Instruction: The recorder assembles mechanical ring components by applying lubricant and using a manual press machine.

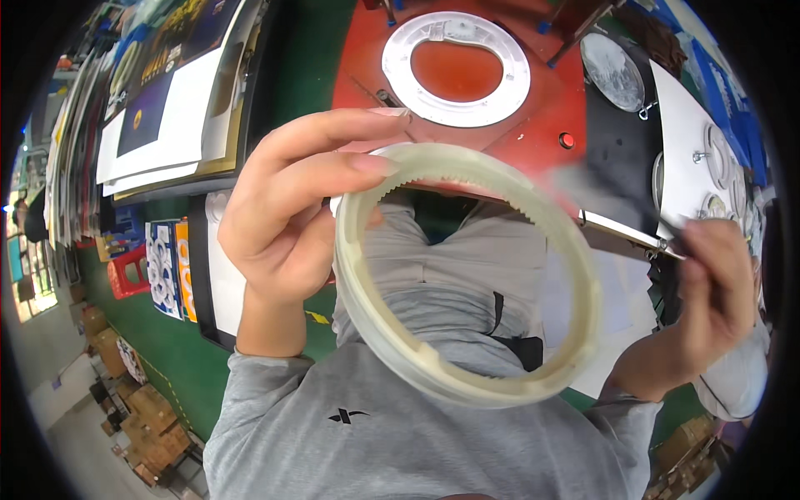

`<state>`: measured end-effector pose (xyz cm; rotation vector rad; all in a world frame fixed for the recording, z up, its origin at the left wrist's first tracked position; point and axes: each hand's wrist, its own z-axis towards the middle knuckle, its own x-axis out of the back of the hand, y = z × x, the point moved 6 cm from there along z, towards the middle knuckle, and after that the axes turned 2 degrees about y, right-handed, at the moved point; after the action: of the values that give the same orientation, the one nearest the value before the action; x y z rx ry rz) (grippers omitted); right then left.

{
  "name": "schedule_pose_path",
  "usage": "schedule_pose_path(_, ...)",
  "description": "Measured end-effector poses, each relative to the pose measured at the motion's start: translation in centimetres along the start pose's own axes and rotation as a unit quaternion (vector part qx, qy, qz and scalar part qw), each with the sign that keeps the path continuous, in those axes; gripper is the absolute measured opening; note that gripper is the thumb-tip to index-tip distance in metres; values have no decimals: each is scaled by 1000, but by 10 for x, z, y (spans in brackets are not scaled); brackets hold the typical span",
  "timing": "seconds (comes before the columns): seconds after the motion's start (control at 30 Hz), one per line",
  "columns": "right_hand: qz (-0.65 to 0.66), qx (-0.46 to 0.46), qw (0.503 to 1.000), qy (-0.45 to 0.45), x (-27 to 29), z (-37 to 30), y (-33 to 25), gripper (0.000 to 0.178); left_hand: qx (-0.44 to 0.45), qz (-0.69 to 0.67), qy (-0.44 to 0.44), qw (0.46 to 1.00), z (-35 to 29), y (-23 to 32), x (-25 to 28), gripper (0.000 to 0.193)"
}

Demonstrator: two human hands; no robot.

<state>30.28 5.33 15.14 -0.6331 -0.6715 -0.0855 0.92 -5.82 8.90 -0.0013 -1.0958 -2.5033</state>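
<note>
My left hand (287,196) grips a large translucent cream plastic ring (590,308) by its left rim, fingers and thumb closed around the edge. A row of small teeth runs along part of the ring's inner wall. The ring is tilted and held up in front of my body. Off to the right, my right hand (708,292) is closed on a thin dark-handled tool (646,208). Its pale grey end is smeared by motion and points toward the ring's upper right side, so its exact kind cannot be made out. Whether it touches the ring is unclear.
A white oval ring frame (398,83) lies on the red work surface (358,75) beyond my hands, near a red button (567,141). Round metal-looking discs (612,71) lie at the right. Stacked printed sheets (158,125) stand left. Cardboard boxes (150,412) sit on the floor.
</note>
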Motion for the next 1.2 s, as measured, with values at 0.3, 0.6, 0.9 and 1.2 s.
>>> schedule_pose_path(0.3, 4, -324, 933, 154, -8, -67, 111, 28, 36, -99, 35, 994, -5, -9, -2, 30)
schedule_pose_path(0.6, -51, -345, 913, 211, -44, -81, 171, 23, 69, -5, 38, 997, -2, -4, -19, 32)
schedule_pose_path(0.9, -296, -210, 919, 153, -53, -63, 161, 20, 137, 65, -6, 988, -9, -19, -9, 30)
schedule_pose_path(1.2, -42, -91, 962, 255, -47, -20, 46, 13, 295, -72, 79, 949, 9, -48, -32, 32)
